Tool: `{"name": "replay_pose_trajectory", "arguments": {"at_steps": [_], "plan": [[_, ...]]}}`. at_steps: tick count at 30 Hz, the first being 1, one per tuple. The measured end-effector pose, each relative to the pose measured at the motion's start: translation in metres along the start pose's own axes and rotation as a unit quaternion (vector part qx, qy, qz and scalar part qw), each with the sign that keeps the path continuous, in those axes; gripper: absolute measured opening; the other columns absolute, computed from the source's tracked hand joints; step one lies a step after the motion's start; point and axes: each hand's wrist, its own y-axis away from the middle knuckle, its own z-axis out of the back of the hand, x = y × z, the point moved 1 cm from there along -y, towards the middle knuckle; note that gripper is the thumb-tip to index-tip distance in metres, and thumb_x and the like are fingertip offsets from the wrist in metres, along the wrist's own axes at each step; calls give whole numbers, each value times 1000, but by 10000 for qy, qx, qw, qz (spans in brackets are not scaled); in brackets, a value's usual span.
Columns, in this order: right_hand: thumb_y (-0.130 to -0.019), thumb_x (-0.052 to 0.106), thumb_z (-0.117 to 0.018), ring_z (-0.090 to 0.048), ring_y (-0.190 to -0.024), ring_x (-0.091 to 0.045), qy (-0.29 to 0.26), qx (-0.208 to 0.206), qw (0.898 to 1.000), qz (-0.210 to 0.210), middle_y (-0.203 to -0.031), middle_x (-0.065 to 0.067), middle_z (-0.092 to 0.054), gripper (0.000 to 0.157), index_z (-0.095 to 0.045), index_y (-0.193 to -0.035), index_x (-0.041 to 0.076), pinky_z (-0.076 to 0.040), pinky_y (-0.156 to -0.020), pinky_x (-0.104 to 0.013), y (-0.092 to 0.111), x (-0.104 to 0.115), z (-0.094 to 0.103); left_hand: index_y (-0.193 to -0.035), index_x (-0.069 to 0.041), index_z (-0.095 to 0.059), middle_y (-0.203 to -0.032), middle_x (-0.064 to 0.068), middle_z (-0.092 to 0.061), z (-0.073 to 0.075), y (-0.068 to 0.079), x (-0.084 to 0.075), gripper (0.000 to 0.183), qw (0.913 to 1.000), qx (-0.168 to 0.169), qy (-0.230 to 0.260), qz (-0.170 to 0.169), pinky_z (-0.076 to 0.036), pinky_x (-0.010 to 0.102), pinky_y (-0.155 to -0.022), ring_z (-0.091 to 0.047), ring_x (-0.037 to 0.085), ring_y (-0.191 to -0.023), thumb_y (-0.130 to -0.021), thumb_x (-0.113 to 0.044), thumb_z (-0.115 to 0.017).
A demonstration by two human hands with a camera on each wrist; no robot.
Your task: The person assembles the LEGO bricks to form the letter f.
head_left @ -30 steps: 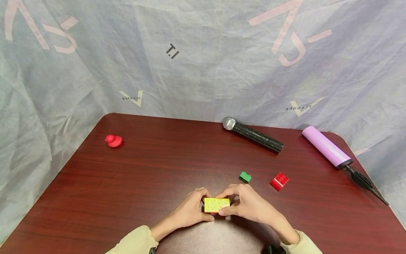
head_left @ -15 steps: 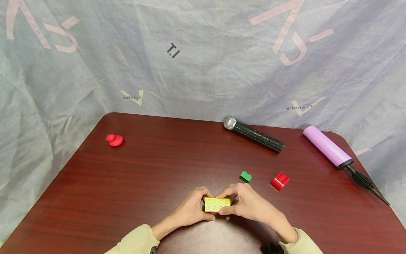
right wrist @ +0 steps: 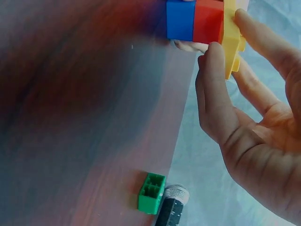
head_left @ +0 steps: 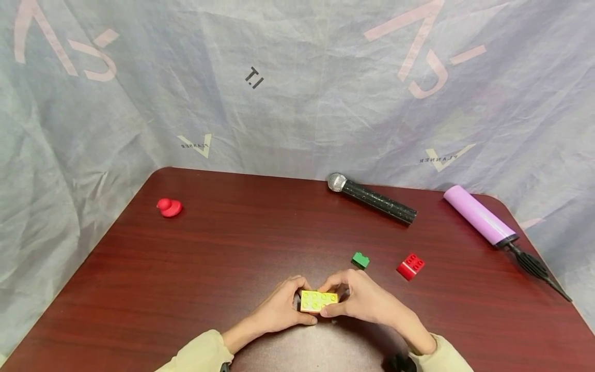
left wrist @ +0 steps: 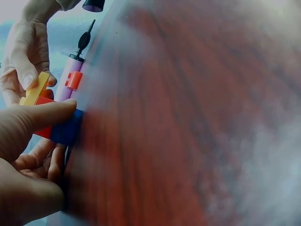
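Near the front edge of the table, both hands hold one stack of toy building bricks. On top lies a yellow brick point(head_left: 317, 297), with its studs facing up in the head view. Below it, the right wrist view shows a red brick point(right wrist: 208, 21) and then a blue brick point(right wrist: 180, 20) at the bottom. My left hand point(head_left: 282, 306) grips the lower bricks, its thumb lying across the red and blue sides in the left wrist view. My right hand point(head_left: 369, 300) pinches the yellow brick at its right end. The yellow brick overhangs the red one.
Beyond the right hand lie a green brick point(head_left: 360, 260) and a loose red brick point(head_left: 411, 267). A black microphone point(head_left: 374, 200) rests farther back. At the right edge is a purple hand pump point(head_left: 481, 216); at the far left sits a red toy duck point(head_left: 170, 207). Grey cloth hangs behind the table.
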Motion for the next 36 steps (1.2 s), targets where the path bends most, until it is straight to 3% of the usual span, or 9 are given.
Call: {"name": "replay_pose_trajectory", "arguments": {"at_steps": [6, 11, 21, 28, 33, 36], "plan": [[-86, 24, -75, -56, -69, -2, 157, -77, 9998, 94, -81, 9, -67, 15, -71, -94, 12, -49, -63, -22, -2, 1, -4, -90, -9, -60, -92, -3, -59, 0, 0, -3, 36, 10000, -16, 58, 5, -41, 26, -78, -51, 7, -85, -66, -7, -88], [-84, 24, -76, -50, -62, -1, 522, -268, 9982, -151, -75, 10, -65, 13, -71, -85, 12, -43, -56, -20, -10, 5, -7, -89, -9, -61, -93, -3, -60, 0, -1, -1, 36, 10000, -50, -21, -54, -42, 25, -78, -51, 6, -85, -66, -7, -88], [-82, 20, -77, -52, -61, -4, 298, -128, 9982, -507, -70, 8, -64, 10, -72, -82, 12, -42, -54, -20, -15, 4, -6, -90, -8, -61, -92, -2, -60, 0, 0, -2, 37, 9999, -68, 32, -78, -42, 25, -77, -51, 6, -84, -65, -7, -89], [-86, 27, -75, -53, -64, -3, 295, -120, 9992, -250, -76, 7, -66, 17, -71, -87, 11, -44, -57, -21, -11, 0, -7, -89, -10, -60, -89, -4, -58, -1, 1, 1, 36, 10000, -77, 3, -29, -42, 23, -74, -49, 4, -80, -66, -6, -88], [-93, 28, -66, -59, -69, -4, 207, -233, 9995, -66, -82, 2, -68, 21, -70, -96, 8, -49, -62, -22, -4, -3, 5, -90, -9, -60, -88, -6, -57, -1, 2, 0, 36, 9998, -88, -61, -185, -42, 23, -74, -50, 4, -81, -66, -6, -87], [-96, 29, -63, -64, -72, -12, 168, -482, 9985, -221, -86, -3, -70, 25, -69, -101, 6, -51, -64, -25, 0, -7, 20, -90, -9, -60, -88, -7, -58, 0, 2, -2, 37, 9999, -97, -60, -125, -41, 24, -76, -50, 4, -82, -65, -7, -88]]}}
